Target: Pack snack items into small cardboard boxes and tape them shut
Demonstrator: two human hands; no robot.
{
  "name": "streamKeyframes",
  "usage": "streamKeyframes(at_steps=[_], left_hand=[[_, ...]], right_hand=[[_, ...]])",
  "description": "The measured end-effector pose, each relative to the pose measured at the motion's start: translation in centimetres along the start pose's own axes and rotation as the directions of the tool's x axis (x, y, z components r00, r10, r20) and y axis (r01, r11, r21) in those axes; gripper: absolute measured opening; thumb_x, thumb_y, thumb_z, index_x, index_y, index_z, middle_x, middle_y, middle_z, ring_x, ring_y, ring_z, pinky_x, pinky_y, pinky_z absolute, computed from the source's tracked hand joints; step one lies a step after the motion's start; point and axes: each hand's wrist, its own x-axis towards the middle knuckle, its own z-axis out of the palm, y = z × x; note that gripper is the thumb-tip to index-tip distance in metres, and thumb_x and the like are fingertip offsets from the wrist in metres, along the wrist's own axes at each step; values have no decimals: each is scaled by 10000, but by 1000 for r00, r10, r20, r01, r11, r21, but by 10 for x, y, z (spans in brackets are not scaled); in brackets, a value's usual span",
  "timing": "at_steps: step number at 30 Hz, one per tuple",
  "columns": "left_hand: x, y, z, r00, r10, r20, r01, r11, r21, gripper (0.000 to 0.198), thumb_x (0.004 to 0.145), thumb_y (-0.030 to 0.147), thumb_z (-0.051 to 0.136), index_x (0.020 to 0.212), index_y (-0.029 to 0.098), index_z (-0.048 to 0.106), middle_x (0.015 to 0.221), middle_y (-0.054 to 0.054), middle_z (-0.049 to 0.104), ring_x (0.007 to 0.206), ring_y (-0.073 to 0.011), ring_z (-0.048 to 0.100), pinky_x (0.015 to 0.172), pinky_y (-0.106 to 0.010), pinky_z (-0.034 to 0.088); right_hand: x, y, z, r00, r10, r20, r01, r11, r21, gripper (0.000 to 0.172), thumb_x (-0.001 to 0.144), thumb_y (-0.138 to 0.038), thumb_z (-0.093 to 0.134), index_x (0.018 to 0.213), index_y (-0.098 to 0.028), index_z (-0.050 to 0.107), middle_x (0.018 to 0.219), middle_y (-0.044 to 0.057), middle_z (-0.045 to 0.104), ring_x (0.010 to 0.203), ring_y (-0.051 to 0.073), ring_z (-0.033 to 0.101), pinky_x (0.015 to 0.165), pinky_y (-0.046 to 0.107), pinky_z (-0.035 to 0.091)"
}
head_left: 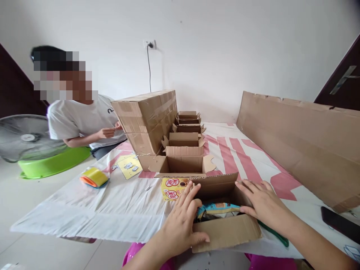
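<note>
An open cardboard box (229, 234) sits at the table's near edge, its front flap folded down toward me and its back flap standing up. Inside lies a blue-and-cream printed packet (218, 208); darker contents beneath it are hard to make out. My left hand (184, 215) grips the box's left side, thumb over the front flap and fingers along the side. On the opposite side my right hand (261, 198) holds the right wall, its thumb reaching inside near the packet. Yellow printed cartons (170, 188) stand just behind my left fingers.
Open empty boxes (184, 139) line up beyond mine, beside taped closed cartons (159, 118). A co-worker (81, 120) sits at left near a fan (26, 137). Yellow-orange strips (94, 177), a yellow sheet (128, 165), a phone (340, 223) and a long cardboard panel (292, 138) are around.
</note>
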Motion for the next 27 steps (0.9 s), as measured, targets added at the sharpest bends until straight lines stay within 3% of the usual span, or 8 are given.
streamKeyframes(at_steps=[4, 8, 13, 15, 18, 22, 25, 27], left_hand=[[-14, 2, 12, 980, -134, -148, 128, 991, -48, 599, 685, 506, 770, 1087, 194, 454, 1530, -239, 270, 1426, -396, 242, 1038, -584, 415], [-32, 2, 29, 936, -245, -251, 211, 965, -155, 682, 739, 358, 759, 1253, 207, 336, 1477, -243, 358, 1376, -353, 375, 994, -538, 475], [-46, 0, 41, 902, -201, -383, 146, 975, -168, 799, 778, 320, 732, 1396, 241, 232, 1376, -197, 465, 1314, -322, 466, 984, -515, 490], [-47, 2, 39, 907, -211, -364, 165, 974, -153, 642, 776, 341, 734, 1308, 255, 386, 1373, -179, 443, 1278, -325, 499, 946, -488, 523], [-46, 6, 34, 926, -236, -295, 203, 969, -137, 326, 779, 362, 724, 1041, 230, 583, 1422, -164, 350, 1254, -334, 512, 902, -442, 554], [-48, 10, 32, 944, -213, -251, 181, 973, -144, 190, 786, 326, 713, 900, 195, 635, 1483, -152, 260, 1278, -342, 481, 931, -429, 539], [-49, 11, 31, 951, -213, -224, 181, 971, -157, 174, 777, 304, 719, 872, 182, 639, 1479, -163, 263, 1286, -355, 468, 937, -438, 532], [-49, 12, 28, 955, -226, -190, 193, 965, -175, 140, 794, 286, 701, 849, 178, 632, 1473, -165, 281, 1273, -350, 482, 929, -437, 534]], right_hand=[[0, 8, 1, 986, 20, 164, -45, 987, 153, 777, 824, -578, 579, 1486, -280, 302, 1524, 127, 353, 1304, 325, 466, 1000, 501, 442], [-2, 6, 5, 963, 54, 262, -126, 955, 268, 830, 839, -588, 537, 1520, -269, 186, 1560, 124, 276, 1259, 318, 515, 940, 457, 499], [-1, -4, 3, 997, 71, -17, -68, 989, 133, 675, 735, -511, 701, 1328, -234, 535, 1387, 145, 486, 1153, 357, 536, 887, 495, 498], [3, -9, -2, 996, -13, -83, 18, 999, 49, 454, 719, -446, 737, 1115, -236, 667, 1265, 136, 554, 1092, 342, 527, 849, 478, 491], [11, -15, -1, 989, -139, -48, 137, 990, -43, 222, 686, -408, 766, 814, -235, 715, 1041, 125, 630, 1020, 330, 516, 813, 460, 453], [22, -18, 17, 964, -238, 120, 245, 968, -50, 247, 600, -407, 795, 748, -226, 715, 748, 86, 650, 865, 305, 561, 803, 455, 409], [24, -24, 25, 937, -274, 217, 286, 958, -24, 88, 721, -285, 672, 730, -202, 699, 732, 80, 668, 818, 278, 595, 801, 434, 410], [22, -28, 21, 947, -264, 183, 260, 964, 49, 188, 815, -181, 517, 729, -202, 684, 778, 75, 682, 800, 249, 614, 788, 413, 429]])
